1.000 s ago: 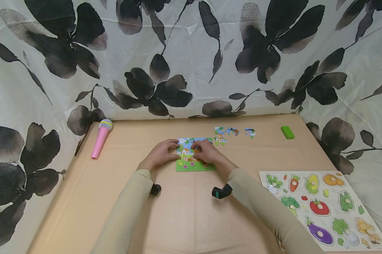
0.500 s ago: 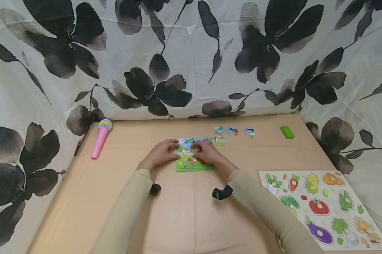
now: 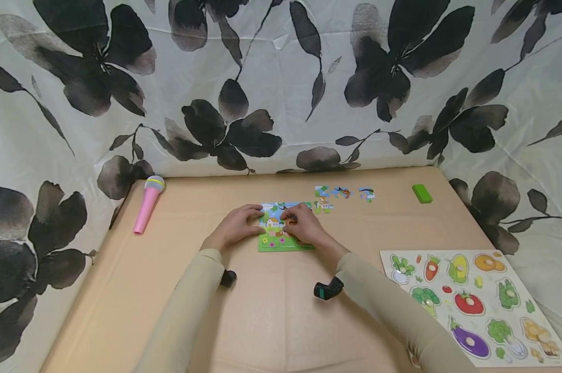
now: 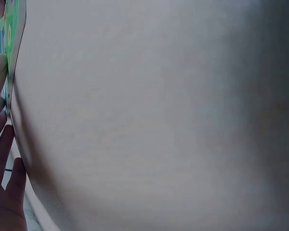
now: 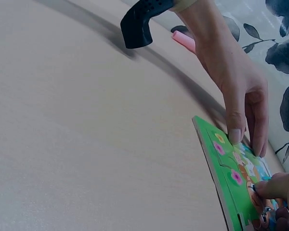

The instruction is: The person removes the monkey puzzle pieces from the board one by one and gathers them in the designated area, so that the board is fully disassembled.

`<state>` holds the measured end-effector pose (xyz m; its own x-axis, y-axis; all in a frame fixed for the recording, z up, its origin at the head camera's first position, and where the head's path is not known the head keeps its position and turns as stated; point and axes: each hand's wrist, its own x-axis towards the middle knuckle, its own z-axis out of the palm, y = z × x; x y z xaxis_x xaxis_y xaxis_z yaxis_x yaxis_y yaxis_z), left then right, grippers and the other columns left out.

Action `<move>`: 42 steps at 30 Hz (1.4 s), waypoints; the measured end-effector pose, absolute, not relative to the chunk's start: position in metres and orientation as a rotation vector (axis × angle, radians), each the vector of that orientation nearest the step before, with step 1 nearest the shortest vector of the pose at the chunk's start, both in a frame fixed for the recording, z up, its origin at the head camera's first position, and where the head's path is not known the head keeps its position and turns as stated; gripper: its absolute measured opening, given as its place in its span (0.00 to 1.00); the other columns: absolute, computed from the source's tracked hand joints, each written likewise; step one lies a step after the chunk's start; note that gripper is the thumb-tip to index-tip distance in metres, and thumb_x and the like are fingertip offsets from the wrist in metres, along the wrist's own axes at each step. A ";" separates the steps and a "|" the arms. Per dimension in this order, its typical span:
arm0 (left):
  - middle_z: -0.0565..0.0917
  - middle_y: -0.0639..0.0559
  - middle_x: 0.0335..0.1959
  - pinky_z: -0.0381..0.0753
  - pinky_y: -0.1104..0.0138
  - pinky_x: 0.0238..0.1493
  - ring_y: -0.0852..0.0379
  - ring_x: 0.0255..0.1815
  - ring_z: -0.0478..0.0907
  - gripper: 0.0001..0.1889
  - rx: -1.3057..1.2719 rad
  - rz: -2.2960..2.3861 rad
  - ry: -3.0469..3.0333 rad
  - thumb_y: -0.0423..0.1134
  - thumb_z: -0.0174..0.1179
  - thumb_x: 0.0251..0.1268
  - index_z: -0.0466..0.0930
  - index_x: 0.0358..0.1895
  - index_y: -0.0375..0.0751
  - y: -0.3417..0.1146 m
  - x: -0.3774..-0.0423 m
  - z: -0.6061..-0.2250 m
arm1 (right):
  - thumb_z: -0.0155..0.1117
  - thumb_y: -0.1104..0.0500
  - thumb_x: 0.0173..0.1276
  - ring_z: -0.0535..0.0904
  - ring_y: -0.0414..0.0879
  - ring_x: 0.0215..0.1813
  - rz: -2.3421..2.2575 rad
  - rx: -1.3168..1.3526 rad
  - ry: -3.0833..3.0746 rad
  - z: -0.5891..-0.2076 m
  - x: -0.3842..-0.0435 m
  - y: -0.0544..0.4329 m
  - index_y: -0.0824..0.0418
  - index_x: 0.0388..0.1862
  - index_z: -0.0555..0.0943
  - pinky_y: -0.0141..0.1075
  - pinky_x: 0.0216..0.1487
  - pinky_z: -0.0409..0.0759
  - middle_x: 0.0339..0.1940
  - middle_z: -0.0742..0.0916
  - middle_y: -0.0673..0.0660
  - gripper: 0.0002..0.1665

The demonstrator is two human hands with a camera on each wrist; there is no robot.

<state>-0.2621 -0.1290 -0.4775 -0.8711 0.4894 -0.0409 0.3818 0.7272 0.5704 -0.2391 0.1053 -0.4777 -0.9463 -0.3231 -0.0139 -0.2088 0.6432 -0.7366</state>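
Note:
A small picture puzzle (image 3: 271,245) with a green lower border, flowers and a house lies at the middle of the table. My left hand (image 3: 234,226) rests at its left side, thumb and fingertips on the board, as the right wrist view shows. The right hand (image 3: 305,226) is over the puzzle's right part, thumb and index finger pinching a brownish-orange puzzle piece (image 3: 291,220) close over the picture. That hand hides much of the puzzle's right side. In the left wrist view, only an edge of the puzzle (image 4: 10,36) and some left-hand fingers (image 4: 1,154) show.
Several loose puzzle pieces (image 3: 342,192) lie behind and right of the puzzle. A green block (image 3: 422,194) is at the back right. A pink toy microphone (image 3: 149,204) lies at the left, and a white vegetable board (image 3: 491,284) at the front right.
Both hands stay at the puzzle with almost no movement. The right wrist has shifted very slightly toward the front.

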 end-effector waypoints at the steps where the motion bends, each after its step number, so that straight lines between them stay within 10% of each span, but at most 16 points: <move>1: 0.71 0.49 0.69 0.61 0.54 0.73 0.47 0.72 0.64 0.30 0.697 0.845 2.742 0.50 0.70 0.59 0.78 0.62 0.38 -0.129 -0.262 -0.477 | 0.69 0.62 0.64 0.68 0.50 0.45 -1.186 -0.436 2.715 -0.478 -0.239 0.106 0.58 0.47 0.84 0.44 0.49 0.73 0.48 0.74 0.57 0.12; 21: 0.71 0.49 0.69 0.60 0.53 0.73 0.47 0.72 0.64 0.31 0.706 0.836 2.739 0.51 0.70 0.58 0.78 0.62 0.39 -0.130 -0.263 -0.478 | 0.69 0.63 0.63 0.65 0.56 0.61 -1.088 -0.595 2.636 -0.473 -0.235 0.112 0.61 0.57 0.79 0.51 0.64 0.69 0.60 0.69 0.65 0.22; 42: 0.71 0.48 0.68 0.61 0.52 0.72 0.46 0.71 0.64 0.31 0.728 0.835 2.744 0.50 0.70 0.58 0.78 0.62 0.37 -0.131 -0.263 -0.479 | 0.62 0.69 0.66 0.67 0.52 0.51 -1.047 -0.738 2.681 -0.479 -0.227 0.110 0.64 0.57 0.80 0.42 0.51 0.72 0.54 0.71 0.62 0.19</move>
<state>-0.2632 -0.1309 -0.4787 -0.8634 0.5035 -0.0309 0.4009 0.7222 0.5637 -0.2272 0.1098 -0.4786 -0.8630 -0.5048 0.0209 -0.3855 0.6312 -0.6731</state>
